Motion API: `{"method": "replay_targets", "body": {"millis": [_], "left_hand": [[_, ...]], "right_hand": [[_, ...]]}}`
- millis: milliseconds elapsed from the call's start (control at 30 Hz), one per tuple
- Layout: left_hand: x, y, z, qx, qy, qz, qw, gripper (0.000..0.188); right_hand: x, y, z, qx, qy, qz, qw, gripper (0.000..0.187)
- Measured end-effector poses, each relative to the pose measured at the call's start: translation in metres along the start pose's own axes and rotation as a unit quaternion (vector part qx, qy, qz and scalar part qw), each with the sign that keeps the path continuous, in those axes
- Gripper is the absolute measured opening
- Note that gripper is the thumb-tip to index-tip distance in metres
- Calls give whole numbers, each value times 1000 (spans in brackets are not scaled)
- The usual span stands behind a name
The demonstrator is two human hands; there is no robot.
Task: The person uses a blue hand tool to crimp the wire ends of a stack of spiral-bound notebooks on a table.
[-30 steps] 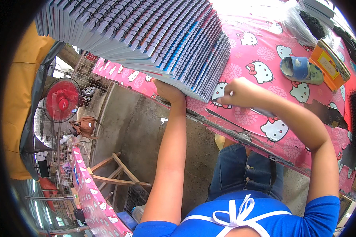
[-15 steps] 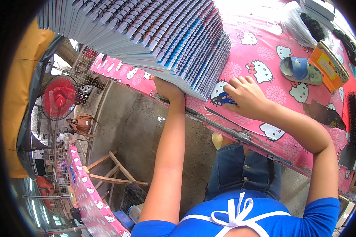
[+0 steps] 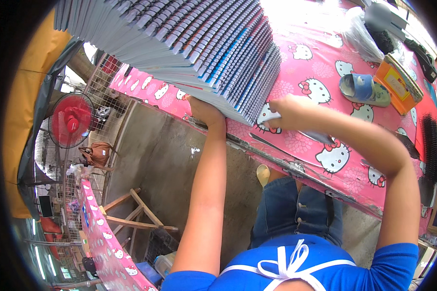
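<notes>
A tall stack of spiral-bound notebooks [image 3: 213,58] stands near the front edge of the pink table, with its coil bindings facing right. My left hand [image 3: 205,110] is at the foot of the stack on its left side, gripping the lowest notebooks; the fingertips are partly hidden. Just right of the stack's lower corner is my right hand [image 3: 291,112], curled with thumb and fingertips close to the coils. A small pale piece shows between its fingers, but motion blur hides what it is. Behind that wrist lies a flat grey-dark strip [image 3: 316,137].
A blue slipper-shaped holder [image 3: 364,89], an orange box [image 3: 398,85], a black brush [image 3: 429,145] and a clear plastic bag [image 3: 357,29] occupy the table's right side. A red fan [image 3: 72,120], a brown bag [image 3: 97,154] and a wooden stand [image 3: 138,213] are at left.
My right hand has turned, its fingers now pointing left at the coils. The blue-handled tool in it earlier no longer shows. My left hand stays at the stack.
</notes>
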State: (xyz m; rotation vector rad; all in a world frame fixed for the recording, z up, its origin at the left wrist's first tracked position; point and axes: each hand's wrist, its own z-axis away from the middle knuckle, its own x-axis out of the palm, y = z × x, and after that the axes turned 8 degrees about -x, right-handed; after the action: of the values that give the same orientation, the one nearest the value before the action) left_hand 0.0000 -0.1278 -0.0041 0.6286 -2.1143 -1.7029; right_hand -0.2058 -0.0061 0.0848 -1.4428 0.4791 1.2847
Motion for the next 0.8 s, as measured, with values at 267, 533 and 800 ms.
{"method": "replay_targets", "body": {"millis": [267,533,800], "left_hand": [[-2,-4,-4,-94,-7,46,994,67],[-17,-12,-19,-194,-170,194,946,76],[-8,-10,-12,-236,-185,248,921,65]], "right_hand": [[38,42,71,10,240,115,964,65],[26,-7,-63,96,238,-743,617,89],[18,-10,-73,98,243,-769,583,78]]}}
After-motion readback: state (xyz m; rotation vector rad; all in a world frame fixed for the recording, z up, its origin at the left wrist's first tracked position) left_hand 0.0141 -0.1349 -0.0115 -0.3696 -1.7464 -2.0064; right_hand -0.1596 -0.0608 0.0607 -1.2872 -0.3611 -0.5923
